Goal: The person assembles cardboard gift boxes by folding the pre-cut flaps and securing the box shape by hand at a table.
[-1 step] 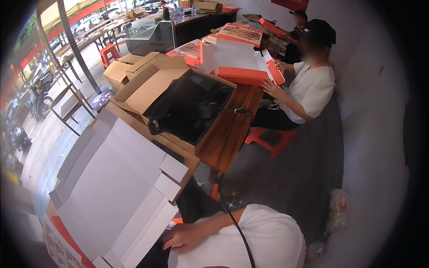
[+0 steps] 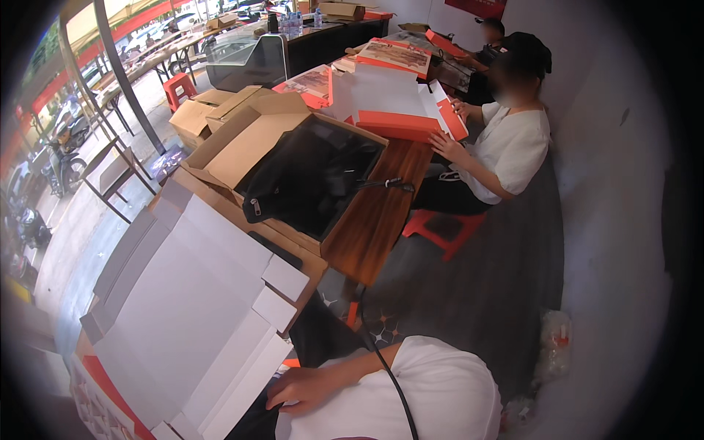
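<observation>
My right hand (image 2: pixel 299 389) rests low on my lap, against my dark trousers (image 2: pixel 254 416) and white shirt. Its fingers are loosely bent and slightly apart, with nothing visible in them. Just left of it lies a large flat unfolded carton (image 2: pixel 191 293), its pale inner side up and its flaps spread. Red and patterned outer printing shows at the carton's near left edge. A small orange and white piece (image 2: pixel 292 362) peeks out beside the hand. My left hand is not in view.
Beyond the carton, an open cardboard box (image 2: pixel 246 150) holding a black bag (image 2: pixel 315 172) stands on the wooden table (image 2: pixel 378 220). A black cable (image 2: pixel 378 352) hangs across my arm. A co-worker (image 2: pixel 513 139) on a red stool (image 2: pixel 451 231) handles a red and white carton (image 2: pixel 389 95).
</observation>
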`<action>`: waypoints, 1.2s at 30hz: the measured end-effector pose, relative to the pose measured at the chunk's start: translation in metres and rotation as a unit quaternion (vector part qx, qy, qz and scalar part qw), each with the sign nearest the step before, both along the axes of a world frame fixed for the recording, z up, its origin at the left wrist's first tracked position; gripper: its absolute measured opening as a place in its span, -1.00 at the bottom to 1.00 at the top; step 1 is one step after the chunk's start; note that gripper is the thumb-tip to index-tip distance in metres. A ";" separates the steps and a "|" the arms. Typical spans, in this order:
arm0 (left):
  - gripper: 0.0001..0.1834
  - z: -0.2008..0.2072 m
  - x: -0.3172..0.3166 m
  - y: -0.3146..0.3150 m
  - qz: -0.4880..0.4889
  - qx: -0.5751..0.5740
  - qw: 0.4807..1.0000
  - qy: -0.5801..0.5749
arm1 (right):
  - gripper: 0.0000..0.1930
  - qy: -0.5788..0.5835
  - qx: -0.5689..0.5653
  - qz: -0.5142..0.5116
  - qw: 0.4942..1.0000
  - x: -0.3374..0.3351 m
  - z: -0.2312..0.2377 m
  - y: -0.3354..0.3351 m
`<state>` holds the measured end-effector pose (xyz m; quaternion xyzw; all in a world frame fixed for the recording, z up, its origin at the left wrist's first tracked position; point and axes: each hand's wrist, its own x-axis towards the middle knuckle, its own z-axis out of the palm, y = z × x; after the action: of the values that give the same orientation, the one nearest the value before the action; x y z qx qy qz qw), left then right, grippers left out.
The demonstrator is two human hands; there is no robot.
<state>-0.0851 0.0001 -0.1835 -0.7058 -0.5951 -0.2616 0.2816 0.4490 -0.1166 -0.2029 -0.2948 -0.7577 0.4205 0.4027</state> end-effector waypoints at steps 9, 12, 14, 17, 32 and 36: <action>-0.26 -0.005 0.028 0.012 0.032 -0.009 0.999 -0.010 | -0.66 0.185 -0.292 0.040 0.938 0.016 -0.020 0.019; -0.28 -0.006 0.030 0.014 0.038 -0.008 0.999 -0.012 | -0.64 0.223 -0.352 0.002 0.909 0.015 -0.015 0.021; -0.28 -0.009 0.031 0.015 0.042 -0.012 0.999 -0.014 | -0.63 0.243 -0.365 -0.024 0.899 0.014 -0.011 0.019; -0.30 -0.013 0.030 0.018 0.046 -0.012 0.999 -0.018 | -0.61 0.270 -0.342 -0.021 0.900 0.013 -0.015 0.020; -0.35 -0.029 0.020 0.016 0.064 -0.011 0.997 -0.034 | -0.53 0.174 -0.482 -0.134 0.848 0.008 0.027 0.022; -0.37 -0.032 0.017 0.017 0.068 -0.014 0.997 -0.037 | -0.46 0.152 -0.519 -0.137 0.830 0.011 0.047 0.023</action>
<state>-0.0676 0.0172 -0.2158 -0.6576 -0.6551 -0.2593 0.2669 0.4596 -0.0934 -0.1563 -0.4937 -0.3087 0.7318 0.3541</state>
